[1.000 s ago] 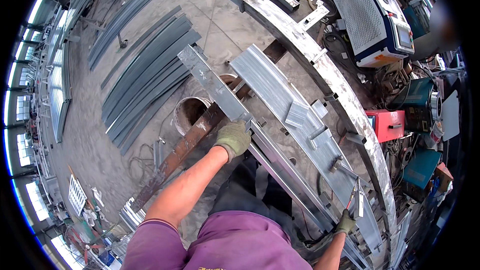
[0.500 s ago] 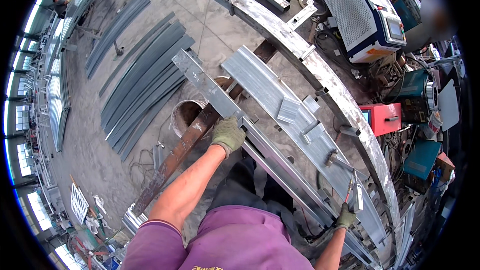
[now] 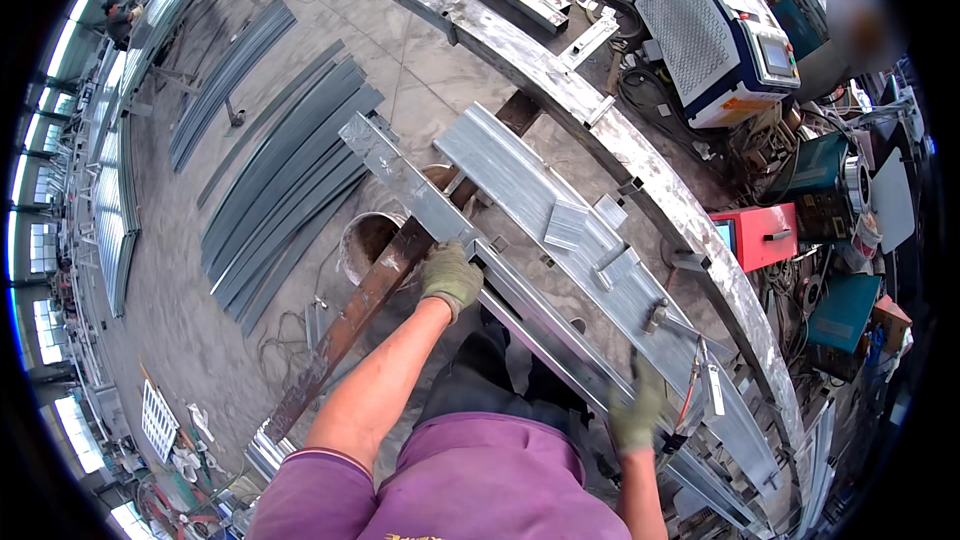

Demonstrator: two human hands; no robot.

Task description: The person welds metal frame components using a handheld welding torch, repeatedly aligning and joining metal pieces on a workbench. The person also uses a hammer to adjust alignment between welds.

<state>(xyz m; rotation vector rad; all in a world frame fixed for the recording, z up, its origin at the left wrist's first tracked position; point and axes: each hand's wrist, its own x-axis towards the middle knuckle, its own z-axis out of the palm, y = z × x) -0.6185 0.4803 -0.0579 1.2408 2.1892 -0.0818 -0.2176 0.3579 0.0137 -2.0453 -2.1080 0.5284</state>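
Observation:
My left hand [image 3: 452, 278], in a green work glove, has its fingers wrapped over a long grey steel channel [image 3: 410, 180] that runs diagonally in front of me. The channel rests across a rusty brown beam [image 3: 365, 292]. Over the lower right stretch of the metal lengths is my gloved right hand [image 3: 637, 412], smeared by motion, so its fingers cannot be made out. Just right of it, a torch-like tool [image 3: 713, 386] with a red cable lies on a wide galvanized plate [image 3: 520, 175]. A hammer [image 3: 662, 317] and short metal offcuts [image 3: 567, 224] also sit on that plate.
A large curved steel beam [image 3: 560, 70] arcs along the right. Beyond it stand a white-and-blue machine [image 3: 700, 35], a red box [image 3: 765, 232] and tangled cables. Stacked curved grey strips [image 3: 285, 180] and a bucket [image 3: 362, 240] lie left. Another person [image 3: 118, 22] is far left.
My right hand has come away from the torch-like tool, moving left and up over the steel; the tool stays on the plate. My left hand keeps its grip on the channel.

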